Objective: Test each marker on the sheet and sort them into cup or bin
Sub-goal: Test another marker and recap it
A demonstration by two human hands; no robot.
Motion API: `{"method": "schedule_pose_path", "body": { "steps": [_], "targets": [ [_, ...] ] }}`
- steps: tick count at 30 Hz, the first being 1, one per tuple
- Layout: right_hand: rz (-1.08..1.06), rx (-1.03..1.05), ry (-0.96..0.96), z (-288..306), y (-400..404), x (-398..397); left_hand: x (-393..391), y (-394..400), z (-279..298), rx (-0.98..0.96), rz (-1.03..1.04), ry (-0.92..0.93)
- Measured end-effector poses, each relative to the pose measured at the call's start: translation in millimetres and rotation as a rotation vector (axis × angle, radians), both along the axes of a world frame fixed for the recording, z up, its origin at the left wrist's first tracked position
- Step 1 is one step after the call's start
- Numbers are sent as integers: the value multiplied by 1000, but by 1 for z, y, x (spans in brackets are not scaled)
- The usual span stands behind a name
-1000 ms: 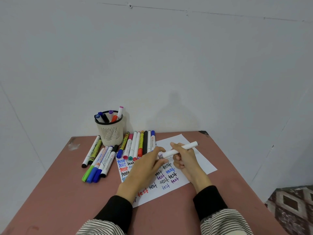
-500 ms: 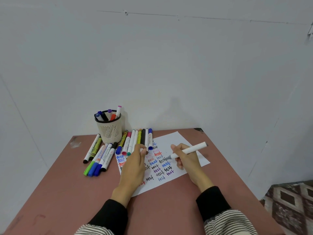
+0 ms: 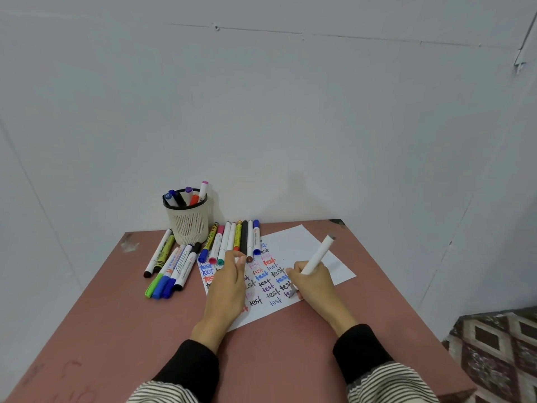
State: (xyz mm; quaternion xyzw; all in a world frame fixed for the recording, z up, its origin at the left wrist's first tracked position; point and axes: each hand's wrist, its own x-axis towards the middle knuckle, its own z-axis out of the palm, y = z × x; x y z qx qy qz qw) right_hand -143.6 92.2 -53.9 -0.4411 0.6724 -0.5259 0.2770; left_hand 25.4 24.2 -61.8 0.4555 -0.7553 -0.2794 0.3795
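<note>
My right hand (image 3: 313, 283) grips a white marker (image 3: 318, 254), tilted up to the right, with its dark tip touching the lower part of the white sheet (image 3: 299, 242). The sheet is covered with several coloured "test" words. My left hand (image 3: 228, 283) rests on the sheet's left part, and its fingertips pinch a small pale marker cap (image 3: 241, 260). A row of several capped markers (image 3: 244, 237) lies along the sheet's far edge. A white mesh cup (image 3: 189, 225) at the back left holds several markers. No bin is in view.
Another bunch of markers (image 3: 174, 266) lies left of the sheet, in front of the cup. The reddish table (image 3: 145, 330) stands against a white wall. A patterned rug (image 3: 499, 353) covers the floor past the table's right edge.
My left hand pulled the cap off and moved left onto the sheet. My right hand swung the marker upright and lowered its tip onto the paper.
</note>
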Motion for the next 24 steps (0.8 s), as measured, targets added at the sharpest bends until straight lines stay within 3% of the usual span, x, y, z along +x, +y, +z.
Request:
{"method": "schedule_pose_path", "body": {
  "steps": [24],
  "targets": [
    [41, -57, 46, 3, 6, 9, -1, -1, -1, 25, 5, -121]
  ]
}}
